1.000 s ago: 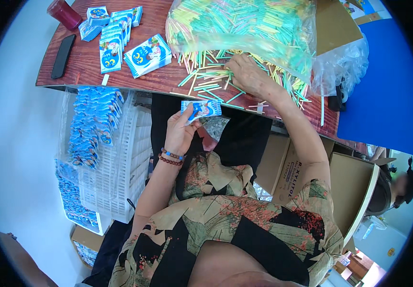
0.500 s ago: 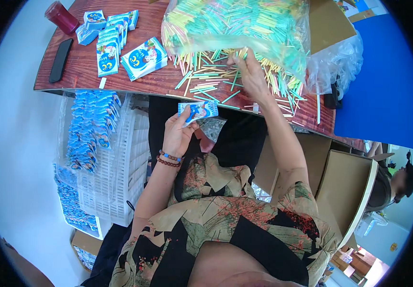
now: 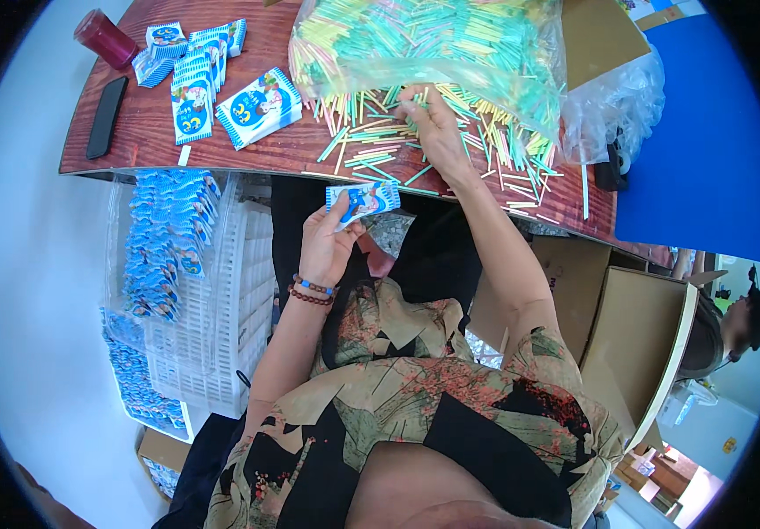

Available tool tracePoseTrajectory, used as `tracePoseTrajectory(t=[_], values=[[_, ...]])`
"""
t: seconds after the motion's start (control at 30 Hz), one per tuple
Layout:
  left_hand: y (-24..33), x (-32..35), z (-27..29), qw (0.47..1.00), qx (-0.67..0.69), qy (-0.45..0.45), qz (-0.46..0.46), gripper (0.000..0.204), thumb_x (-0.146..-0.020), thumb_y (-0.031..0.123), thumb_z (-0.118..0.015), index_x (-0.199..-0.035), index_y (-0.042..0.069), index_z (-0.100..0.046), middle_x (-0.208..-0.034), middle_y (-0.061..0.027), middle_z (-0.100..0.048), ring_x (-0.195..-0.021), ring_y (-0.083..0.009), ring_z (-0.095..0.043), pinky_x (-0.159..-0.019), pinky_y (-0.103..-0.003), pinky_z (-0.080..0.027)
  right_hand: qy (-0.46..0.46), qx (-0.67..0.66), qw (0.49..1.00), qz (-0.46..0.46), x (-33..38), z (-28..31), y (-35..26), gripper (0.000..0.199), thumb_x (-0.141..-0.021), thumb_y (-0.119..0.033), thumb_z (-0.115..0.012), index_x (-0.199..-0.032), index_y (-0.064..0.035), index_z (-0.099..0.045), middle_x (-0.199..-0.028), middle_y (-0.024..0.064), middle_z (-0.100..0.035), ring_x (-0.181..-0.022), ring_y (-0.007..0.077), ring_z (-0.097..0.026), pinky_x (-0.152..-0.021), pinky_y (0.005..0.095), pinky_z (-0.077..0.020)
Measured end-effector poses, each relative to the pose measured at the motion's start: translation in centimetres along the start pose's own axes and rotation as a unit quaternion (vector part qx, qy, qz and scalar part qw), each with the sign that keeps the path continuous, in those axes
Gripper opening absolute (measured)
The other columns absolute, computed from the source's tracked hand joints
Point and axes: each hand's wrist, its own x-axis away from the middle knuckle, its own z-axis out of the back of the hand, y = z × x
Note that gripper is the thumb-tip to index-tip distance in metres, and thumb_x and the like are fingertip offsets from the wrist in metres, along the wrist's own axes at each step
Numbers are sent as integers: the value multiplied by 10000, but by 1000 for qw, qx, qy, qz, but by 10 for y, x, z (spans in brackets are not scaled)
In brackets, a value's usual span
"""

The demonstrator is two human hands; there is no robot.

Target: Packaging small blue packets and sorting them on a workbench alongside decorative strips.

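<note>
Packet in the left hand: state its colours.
Blue and white packet, held by the left hand; head view.

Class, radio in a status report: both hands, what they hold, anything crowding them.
Left hand holds a small blue-and-white packet at the table edge. Right hand pinching at loose coloured sticks. Big clear bag of sticks crowds right hand.

left hand (image 3: pixel 327 249) is hovering near the body, wrist cocked up, beaded bracelets on it, fingers pinching closed; right arm is stretching far out, right hand (image 3: pixel 433 123) lying palm down, fingertips (image 3: pixel 411 101) curling in at the far end
</note>
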Motion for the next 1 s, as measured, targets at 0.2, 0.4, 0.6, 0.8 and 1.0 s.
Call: tracePoseTrajectory(t=[0.2,0.4,0.6,0.8,1.0], values=[[4,0,4,1000,-2,3,-7,118,-917,150,-620,-905,33,-635,-867,-45,-668,-681,-91,-580,-608,-241,-456,-48,243,962,115,-4,48,-7,155,-922,-31,-484,-1067,-19,-536,-985,142,-603,-962,260,-582,-831,332,-456],[0,-1,5,1000,-9,-4,0,119,-918,145,-616,-915,28,-638,-867,-48,-666,-685,-101,-575,-610,-245,-455,-158,486,834,209,4,56,4,263,-748,84,-498,-1000,13,-531,-971,204,-533,-939,378,-567,-813,415,-484],[0,-2,1,1000,-7,-8,-2,140,-928,152,-602,-922,16,-635,-852,-52,-661,-669,-102,-564,-615,-245,-453,-91,496,838,207,3,53,12,253,-795,34,-504,-1047,24,-517,-999,220,-532,-927,409,-550,-803,446,-462],[-1,0,4,1000,-27,-9,-5,155,-933,165,-596,-931,14,-631,-838,-43,-654,-669,-97,-560,-629,-254,-447,23,166,986,20,8,40,-1,129,-918,-36,-512,-1044,-8,-507,-869,133,-598,-846,272,-572,-792,366,-444],[-1,3,0,999,-38,6,0,191,-946,207,-576,-895,29,-620,-793,-39,-645,-623,-97,-534,-644,-279,-442,119,-79,988,66,8,23,0,131,-971,-157,-516,-1053,-54,-516,-824,3,-558,-798,85,-486,-751,252,-410]])
